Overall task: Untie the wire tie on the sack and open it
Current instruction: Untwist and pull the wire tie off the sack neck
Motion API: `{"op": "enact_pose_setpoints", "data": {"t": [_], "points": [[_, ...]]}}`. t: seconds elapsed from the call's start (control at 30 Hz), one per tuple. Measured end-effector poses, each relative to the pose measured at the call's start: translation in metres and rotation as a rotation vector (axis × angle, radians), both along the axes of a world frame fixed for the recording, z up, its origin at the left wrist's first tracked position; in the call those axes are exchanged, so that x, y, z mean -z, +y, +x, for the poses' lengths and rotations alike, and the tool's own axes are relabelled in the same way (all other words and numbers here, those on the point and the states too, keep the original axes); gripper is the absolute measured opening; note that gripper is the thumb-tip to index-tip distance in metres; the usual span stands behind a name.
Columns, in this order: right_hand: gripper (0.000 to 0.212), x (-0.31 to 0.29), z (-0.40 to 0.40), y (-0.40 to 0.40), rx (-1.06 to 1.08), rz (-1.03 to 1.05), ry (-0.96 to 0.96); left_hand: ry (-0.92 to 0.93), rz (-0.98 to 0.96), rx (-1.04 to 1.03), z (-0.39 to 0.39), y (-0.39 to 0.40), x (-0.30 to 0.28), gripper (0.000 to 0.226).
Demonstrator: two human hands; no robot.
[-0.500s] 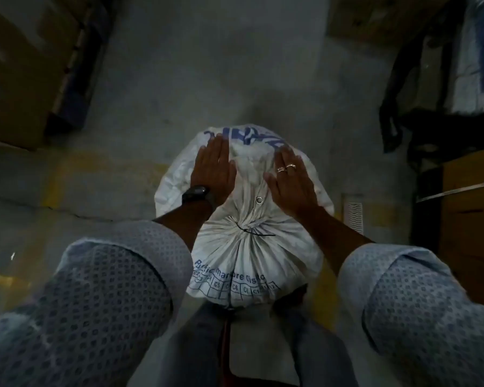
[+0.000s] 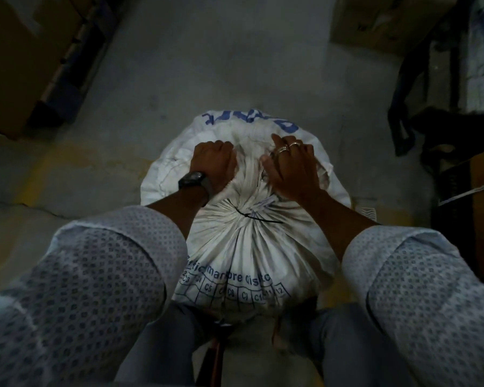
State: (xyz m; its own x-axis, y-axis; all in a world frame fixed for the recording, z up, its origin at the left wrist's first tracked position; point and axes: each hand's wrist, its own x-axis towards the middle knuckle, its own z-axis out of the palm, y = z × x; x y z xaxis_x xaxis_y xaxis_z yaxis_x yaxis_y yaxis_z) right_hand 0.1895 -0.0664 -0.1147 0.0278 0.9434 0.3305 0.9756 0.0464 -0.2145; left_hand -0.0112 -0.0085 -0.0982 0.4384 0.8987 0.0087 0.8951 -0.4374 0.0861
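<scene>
A full white woven sack [image 2: 249,255] with blue print stands on the floor between my legs. Its neck is gathered and bound by a thin dark wire tie [image 2: 256,217]. Beyond the tie the loose top of the sack fans out away from me. My left hand [image 2: 214,163], with a black watch on the wrist, is curled into a fist on that loose fabric at the left. My right hand [image 2: 291,169], wearing rings, has its fingers bent down and gripping the fabric at the right. Both hands sit just past the tie, not on it.
Grey concrete floor [image 2: 207,65] with worn yellow marks lies around the sack. Cardboard boxes [image 2: 20,60] stand at the far left and at the top right [image 2: 380,20]. Dark bags and a wooden cabinet [image 2: 481,208] crowd the right side.
Both hands lay flat with fingers stretched over the sack's top half a second ago; now the fingers have curled and bunched the fabric.
</scene>
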Motion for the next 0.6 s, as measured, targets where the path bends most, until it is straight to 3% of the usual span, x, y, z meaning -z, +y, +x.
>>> {"op": "enact_pose_setpoints", "data": {"t": [0.13, 0.27, 0.37, 0.6], "points": [[0.049, -0.020, 0.002, -0.014, -0.040, 0.123, -0.100, -0.028, 0.103, 0.026, -0.003, -0.011, -0.026, 0.030], [0.038, -0.055, 0.004, -0.048, -0.078, 0.201, -0.192, -0.139, 0.243, 0.062, -0.017, -0.033, -0.067, 0.046], [0.025, -0.079, -0.003, -0.084, -0.100, 0.205, -0.199, -0.196, 0.346, 0.078, -0.027, -0.069, -0.100, 0.045], [0.019, -0.069, -0.039, -0.150, -0.116, 0.109, -0.204, -0.208, 0.207, 0.087, -0.047, -0.158, -0.105, 0.027]]}}
